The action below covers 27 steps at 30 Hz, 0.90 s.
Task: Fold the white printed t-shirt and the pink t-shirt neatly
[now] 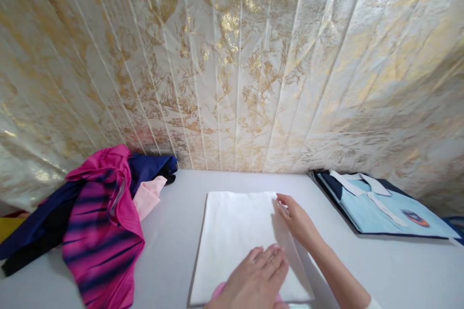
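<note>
A white folded cloth [235,231] lies flat on the white table in front of me. My left hand [253,277] rests flat on its near part, fingers stretched out and together. Something pink [218,290] shows just under this hand at the lower edge. My right hand [295,217] reaches to the cloth's far right edge, fingers extended and touching the edge near the corner.
A heap of unfolded clothes [97,222], pink with dark stripes, navy and pale pink, lies at the left. A folded light-blue polo shirt [380,207] on darker folded garments sits at the right. A gold-patterned curtain [232,58] hangs behind the white table [170,251].
</note>
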Each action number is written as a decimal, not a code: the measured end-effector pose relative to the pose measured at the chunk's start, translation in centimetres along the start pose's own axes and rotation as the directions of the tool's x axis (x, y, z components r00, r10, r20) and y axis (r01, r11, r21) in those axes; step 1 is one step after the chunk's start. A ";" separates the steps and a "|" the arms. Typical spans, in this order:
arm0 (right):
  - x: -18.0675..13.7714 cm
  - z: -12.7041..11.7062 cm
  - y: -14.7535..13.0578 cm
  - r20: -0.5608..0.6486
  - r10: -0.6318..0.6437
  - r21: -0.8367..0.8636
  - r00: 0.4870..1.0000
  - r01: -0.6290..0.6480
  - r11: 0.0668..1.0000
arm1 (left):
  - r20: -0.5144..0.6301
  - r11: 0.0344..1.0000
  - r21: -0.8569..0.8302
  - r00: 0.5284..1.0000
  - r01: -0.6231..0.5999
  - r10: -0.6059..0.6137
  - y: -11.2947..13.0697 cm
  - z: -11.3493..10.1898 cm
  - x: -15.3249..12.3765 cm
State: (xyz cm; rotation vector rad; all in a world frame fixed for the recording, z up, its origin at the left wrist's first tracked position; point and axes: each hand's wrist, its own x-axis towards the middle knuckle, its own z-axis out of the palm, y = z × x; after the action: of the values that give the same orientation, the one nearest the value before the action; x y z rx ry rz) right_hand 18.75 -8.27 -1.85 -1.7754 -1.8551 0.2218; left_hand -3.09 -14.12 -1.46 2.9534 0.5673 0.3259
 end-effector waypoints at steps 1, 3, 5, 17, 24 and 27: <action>0.1 -0.6 1.0 -0.036 0.078 0.019 0.996 -0.078 0.997 | -0.013 1.000 0.000 0.999 -0.030 0.030 0.2 0.5 0.8; 0.7 -1.2 2.0 -0.054 0.165 0.052 0.985 -0.162 0.985 | -0.037 0.998 0.009 0.997 -0.061 0.061 0.5 1.7 2.1; 1.6 -1.2 2.0 -0.037 0.186 0.072 0.982 -0.183 0.980 | -0.059 0.996 0.037 0.995 -0.075 0.077 0.6 2.7 2.8; 5.2 0.4 1.2 0.013 0.232 0.222 0.973 -0.229 0.948 | -0.366 0.891 0.443 0.886 -0.102 0.283 -0.2 5.2 2.9; 5.6 0.6 2.4 0.081 0.270 0.317 0.960 -0.281 0.906 | -0.429 0.860 0.508 0.853 -0.045 0.298 -0.1 5.3 3.0; 5.6 0.4 2.5 0.110 0.239 0.274 0.965 -0.260 0.926 | -0.481 0.866 0.501 0.828 -0.010 0.288 0.0 5.2 3.1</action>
State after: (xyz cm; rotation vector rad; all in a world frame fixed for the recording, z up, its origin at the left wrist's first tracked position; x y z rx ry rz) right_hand 20.89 -2.53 -1.83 -1.8116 -1.5472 0.6302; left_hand 0.95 -13.35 -5.91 3.3815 0.5169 1.2513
